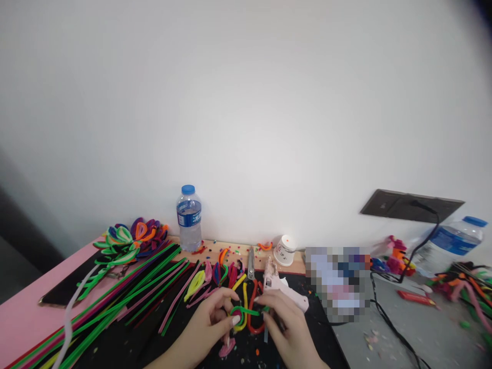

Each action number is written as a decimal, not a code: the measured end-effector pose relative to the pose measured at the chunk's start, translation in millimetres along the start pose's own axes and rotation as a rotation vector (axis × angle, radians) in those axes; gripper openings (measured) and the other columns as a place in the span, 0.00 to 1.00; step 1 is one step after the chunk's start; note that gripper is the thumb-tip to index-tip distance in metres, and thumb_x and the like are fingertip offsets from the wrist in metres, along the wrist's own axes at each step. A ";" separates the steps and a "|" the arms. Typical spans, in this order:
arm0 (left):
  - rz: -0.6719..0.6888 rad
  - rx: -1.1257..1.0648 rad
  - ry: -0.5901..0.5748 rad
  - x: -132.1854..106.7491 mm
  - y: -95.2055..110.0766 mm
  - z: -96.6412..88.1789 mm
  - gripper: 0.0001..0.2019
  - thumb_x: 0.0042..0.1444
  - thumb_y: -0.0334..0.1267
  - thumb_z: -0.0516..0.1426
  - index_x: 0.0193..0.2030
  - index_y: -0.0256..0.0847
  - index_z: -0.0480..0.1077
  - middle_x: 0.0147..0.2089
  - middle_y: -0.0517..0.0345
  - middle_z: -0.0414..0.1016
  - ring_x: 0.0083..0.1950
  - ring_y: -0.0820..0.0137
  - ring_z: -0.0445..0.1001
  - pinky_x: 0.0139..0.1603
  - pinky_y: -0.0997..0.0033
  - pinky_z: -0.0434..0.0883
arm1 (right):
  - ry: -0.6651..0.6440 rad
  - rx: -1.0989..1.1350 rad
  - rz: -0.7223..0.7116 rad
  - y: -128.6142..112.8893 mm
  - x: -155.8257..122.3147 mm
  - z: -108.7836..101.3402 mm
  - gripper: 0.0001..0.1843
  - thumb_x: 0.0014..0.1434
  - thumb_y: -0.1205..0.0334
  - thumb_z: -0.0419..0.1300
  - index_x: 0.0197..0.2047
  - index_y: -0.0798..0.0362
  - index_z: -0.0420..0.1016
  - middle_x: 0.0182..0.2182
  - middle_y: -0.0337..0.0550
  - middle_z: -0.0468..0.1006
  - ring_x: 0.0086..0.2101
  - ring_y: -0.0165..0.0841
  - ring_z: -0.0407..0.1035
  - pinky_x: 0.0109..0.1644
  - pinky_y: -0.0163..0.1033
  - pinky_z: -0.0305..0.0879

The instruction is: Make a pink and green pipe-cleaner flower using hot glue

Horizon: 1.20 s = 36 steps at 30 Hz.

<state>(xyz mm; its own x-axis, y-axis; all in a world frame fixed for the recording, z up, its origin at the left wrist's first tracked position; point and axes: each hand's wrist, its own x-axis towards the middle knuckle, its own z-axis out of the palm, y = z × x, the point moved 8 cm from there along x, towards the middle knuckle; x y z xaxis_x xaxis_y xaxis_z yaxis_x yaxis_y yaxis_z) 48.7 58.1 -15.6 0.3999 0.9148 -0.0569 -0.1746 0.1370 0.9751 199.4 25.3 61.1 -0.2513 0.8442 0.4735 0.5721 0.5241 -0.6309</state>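
My left hand pinches a curled loop of green pipe cleaner, with a dark pink bit inside the curl. The other end runs across to my right hand, whose thumb and fingers are closed on it. Just behind my hands lie a bent yellow pipe cleaner and a red one. A pink looped piece rests below my left fingers. Past my right hand is a pale pink glue gun, partly covered by that hand. Scissors lie behind, their lower part hidden.
Long pipe cleaners spread across the left, beside a pipe-cleaner flower bunch. A water bottle and a paper cup stand by the wall. A black cable crosses the grey surface at right, near a red cutter.
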 end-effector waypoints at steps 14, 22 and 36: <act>0.033 -0.080 0.164 4.5 15.2 -19.3 0.16 0.45 0.43 0.64 0.38 0.42 0.67 0.24 0.67 0.67 0.27 0.70 0.72 0.27 0.73 0.65 | -0.103 -0.741 0.490 64.2 -1.3 -20.8 0.26 0.46 0.72 0.51 0.50 0.54 0.68 0.44 0.53 0.71 0.43 0.49 0.67 0.41 0.50 0.62; 0.042 -0.159 0.156 7.1 8.6 -22.3 0.15 0.46 0.42 0.65 0.38 0.42 0.68 0.25 0.67 0.68 0.27 0.72 0.71 0.27 0.75 0.65 | -0.044 -0.550 0.490 66.3 2.8 -27.0 0.22 0.49 0.72 0.51 0.49 0.54 0.69 0.41 0.51 0.76 0.44 0.48 0.68 0.43 0.49 0.62; -0.116 -0.501 0.332 -1.0 8.6 -30.9 0.16 0.42 0.38 0.68 0.37 0.43 0.71 0.27 0.65 0.71 0.29 0.75 0.71 0.34 0.76 0.68 | 0.066 0.732 0.659 81.0 -11.0 12.5 0.23 0.46 0.42 0.64 0.27 0.54 0.65 0.12 0.29 0.63 0.14 0.24 0.54 0.18 0.31 0.55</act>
<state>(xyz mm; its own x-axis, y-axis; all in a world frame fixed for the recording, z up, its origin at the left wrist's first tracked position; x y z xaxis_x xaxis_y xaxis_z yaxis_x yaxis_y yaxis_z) 19.0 70.1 -13.7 0.1537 0.9418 -0.2991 -0.5807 0.3310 0.7438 238.7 59.8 -2.9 0.0008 0.9959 -0.0900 -0.0478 -0.0899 -0.9948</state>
